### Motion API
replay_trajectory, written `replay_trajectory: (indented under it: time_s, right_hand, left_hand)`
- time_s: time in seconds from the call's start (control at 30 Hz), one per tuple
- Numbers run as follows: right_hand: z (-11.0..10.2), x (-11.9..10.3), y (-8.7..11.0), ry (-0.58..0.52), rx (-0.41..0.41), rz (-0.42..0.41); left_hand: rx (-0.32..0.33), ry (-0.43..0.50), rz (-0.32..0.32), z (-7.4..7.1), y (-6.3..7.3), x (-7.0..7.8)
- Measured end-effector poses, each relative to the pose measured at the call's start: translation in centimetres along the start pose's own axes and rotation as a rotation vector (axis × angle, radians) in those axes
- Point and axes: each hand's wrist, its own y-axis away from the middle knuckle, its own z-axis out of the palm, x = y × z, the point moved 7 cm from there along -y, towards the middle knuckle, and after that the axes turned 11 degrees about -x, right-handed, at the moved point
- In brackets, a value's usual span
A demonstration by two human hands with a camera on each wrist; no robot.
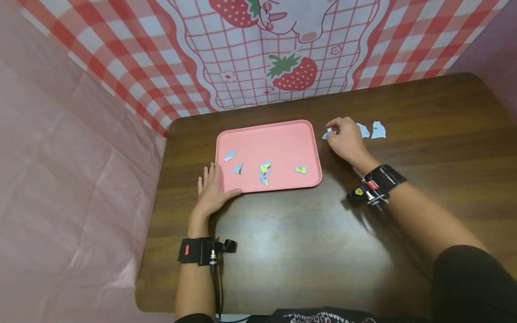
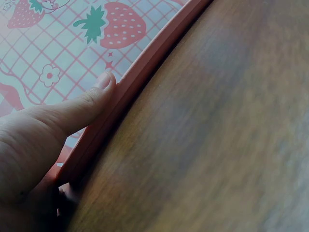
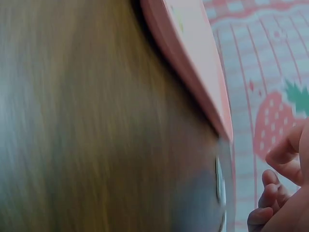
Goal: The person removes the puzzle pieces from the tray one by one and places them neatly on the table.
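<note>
A pink tray (image 1: 270,143) lies on the table with several torn-looking printed pieces on it. A pale blue piece (image 1: 230,155) and a piece with a red mark (image 1: 238,169) are at its left, a yellow-and-blue piece (image 1: 264,172) near the middle, and a small yellow piece (image 1: 300,169) at the right. My left hand (image 1: 212,190) rests at the tray's front left corner, fingers extended, thumb against the rim (image 2: 130,87). Beyond the tray's right side, my right hand (image 1: 346,140) hovers with bent fingers over a light blue piece (image 1: 325,135); no piece shows between its fingertips.
Two more light blue pieces, one partly behind the right hand (image 1: 364,130) and another farther right (image 1: 378,130), lie on the brown wooden table (image 1: 274,242). A strawberry-print cloth (image 1: 250,89) hangs behind the table. Both wrists wear black straps with cameras and cables.
</note>
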Motion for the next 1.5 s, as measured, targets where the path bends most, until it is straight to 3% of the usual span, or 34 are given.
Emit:
replay_trajectory:
  time_s: [0.33,0.6,0.83,1.07,1.33,1.5]
  right_hand:
    - [4.0,-3.3,0.8,-0.032,-0.079,-0.046]
    - [7.0,-5.6,1.7,-0.04,-0.197,-0.068]
    - [9.7,-7.6,2.1,0.057,-0.321,-0.116]
    - [12.3,-8.7,2.6,0.18,-0.43,-0.1]
    - [14.0,-9.7,2.9,0.332,-0.448,-0.081]
    - [14.6,-9.8,2.9,0.364,-0.435,-0.055]
  left_hand:
    - [-0.001,0.003,-0.002,-0.1,0.1,0.1]
    - [-0.003,0.011,-0.006,-0.2,0.3,0.1]
    - [-0.004,0.006,-0.006,-0.2,0.3,0.1]
    - [-0.005,0.002,-0.007,-0.2,0.3,0.0]
    - [-0.007,-0.003,-0.007,-0.2,0.2,0.1]
    - [-0.01,-0.008,-0.01,-0.1,0.1,0.0]
